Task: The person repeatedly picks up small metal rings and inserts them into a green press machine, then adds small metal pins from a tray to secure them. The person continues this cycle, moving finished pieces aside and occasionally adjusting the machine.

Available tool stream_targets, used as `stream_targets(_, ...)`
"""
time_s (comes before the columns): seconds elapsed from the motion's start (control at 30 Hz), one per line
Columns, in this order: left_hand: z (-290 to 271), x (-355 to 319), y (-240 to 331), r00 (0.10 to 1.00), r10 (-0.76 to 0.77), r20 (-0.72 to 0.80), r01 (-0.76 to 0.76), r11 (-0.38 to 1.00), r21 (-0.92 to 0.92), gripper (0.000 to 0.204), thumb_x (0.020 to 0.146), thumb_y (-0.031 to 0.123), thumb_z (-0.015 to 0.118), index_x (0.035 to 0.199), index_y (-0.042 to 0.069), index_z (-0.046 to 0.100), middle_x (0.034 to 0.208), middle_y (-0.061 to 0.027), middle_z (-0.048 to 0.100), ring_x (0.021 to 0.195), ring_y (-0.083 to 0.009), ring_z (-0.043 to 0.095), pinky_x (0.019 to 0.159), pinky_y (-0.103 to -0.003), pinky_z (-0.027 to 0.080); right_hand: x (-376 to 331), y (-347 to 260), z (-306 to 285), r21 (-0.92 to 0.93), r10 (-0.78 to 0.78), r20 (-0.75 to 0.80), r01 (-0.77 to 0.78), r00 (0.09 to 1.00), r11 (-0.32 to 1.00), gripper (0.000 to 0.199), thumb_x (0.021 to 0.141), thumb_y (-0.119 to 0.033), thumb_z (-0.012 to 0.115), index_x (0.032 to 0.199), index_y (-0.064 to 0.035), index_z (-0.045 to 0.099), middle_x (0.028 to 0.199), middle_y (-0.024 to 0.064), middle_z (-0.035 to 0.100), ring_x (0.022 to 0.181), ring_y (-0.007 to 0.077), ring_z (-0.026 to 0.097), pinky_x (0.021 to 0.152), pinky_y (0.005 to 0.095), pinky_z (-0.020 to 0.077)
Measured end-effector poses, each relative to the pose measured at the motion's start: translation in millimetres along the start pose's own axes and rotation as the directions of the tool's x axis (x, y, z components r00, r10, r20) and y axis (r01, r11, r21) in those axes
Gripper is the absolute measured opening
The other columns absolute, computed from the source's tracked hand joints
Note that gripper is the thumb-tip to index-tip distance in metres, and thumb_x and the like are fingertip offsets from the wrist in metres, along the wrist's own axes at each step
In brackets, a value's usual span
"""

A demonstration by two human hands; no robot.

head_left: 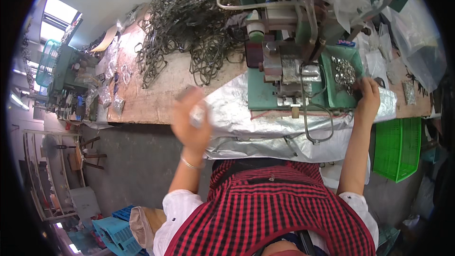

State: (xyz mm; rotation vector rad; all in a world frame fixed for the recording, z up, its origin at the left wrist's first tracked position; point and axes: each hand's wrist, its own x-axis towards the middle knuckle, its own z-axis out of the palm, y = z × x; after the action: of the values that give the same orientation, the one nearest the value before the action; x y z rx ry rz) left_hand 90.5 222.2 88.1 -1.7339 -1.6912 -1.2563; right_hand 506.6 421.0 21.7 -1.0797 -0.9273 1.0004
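My left hand (190, 119), blurred by motion, is raised over the table's front edge, left of the silver sheet (230, 114). Its thumb stands apart from the fingers, and I see nothing held. At the right rim of a green tray (348, 100), my right hand (369, 100) has its fingers curled; whatever they hold is hidden. Small shiny metal pieces (344, 73) lie heaped in that tray. Between my hands stands a green bench press (284, 68). A rounded metal wire frame (318, 141) hangs at its front, sticking out past the table edge.
A tangled heap of metal wire frames (185, 19) covers the back of the wooden table (166, 95). Clear plastic bags (417, 42) stand at the right. Below them is a green basket (397, 149). Another green machine (71, 76) is at far left; a blue crate (116, 232) sits low left.
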Motion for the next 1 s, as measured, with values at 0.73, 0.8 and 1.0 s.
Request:
stream_targets(0.73,72.0,37.0,-96.9,0.987,0.044,0.152,-0.091,0.945,0.314,0.026,0.083,0.007,0.075,0.107,0.012,0.070,0.137,-0.0073,0.064,0.101,-0.0326,0.059,0.094,-0.044,0.045,-62.9,-76.2,20.1,-0.504,-0.248,0.245,0.342,0.937,0.794,0.016,0.084,-0.001,0.074,0.100,0.0005,0.076,0.096,0.0083,0.074,0.091,0.0175,0.070,0.084,0.0303,0.0526)
stream_targets(0.8,75.1,46.5,-86.8,0.990,0.072,0.120,-0.112,0.922,0.370,0.023,0.082,0.008,0.075,0.104,0.011,0.070,0.128,-0.0076,0.066,0.099,-0.0320,0.059,0.092,-0.044,0.045,-56.2,-102.8,54.1,-0.375,-0.163,0.407,0.327,0.899,0.867,0.014,0.084,-0.003,0.075,0.098,0.0008,0.077,0.096,0.0076,0.075,0.091,0.0169,0.070,0.085,0.0300,0.0528)
stream_targets(1.0,75.3,32.6,-67.9,0.991,-0.035,0.132,0.003,0.972,0.235,0.012,0.091,0.012,0.074,0.091,0.005,0.063,0.085,-0.0063,0.063,0.080,-0.0248,0.056,0.073,-0.038,0.045,-30.1,-83.0,138.8,-0.090,-0.145,0.447,0.205,0.883,0.975,0.043,0.080,-0.010,0.079,0.120,0.0005,0.066,0.090,0.0041,0.072,0.089,0.0125,0.067,0.085,0.0284,0.0518)
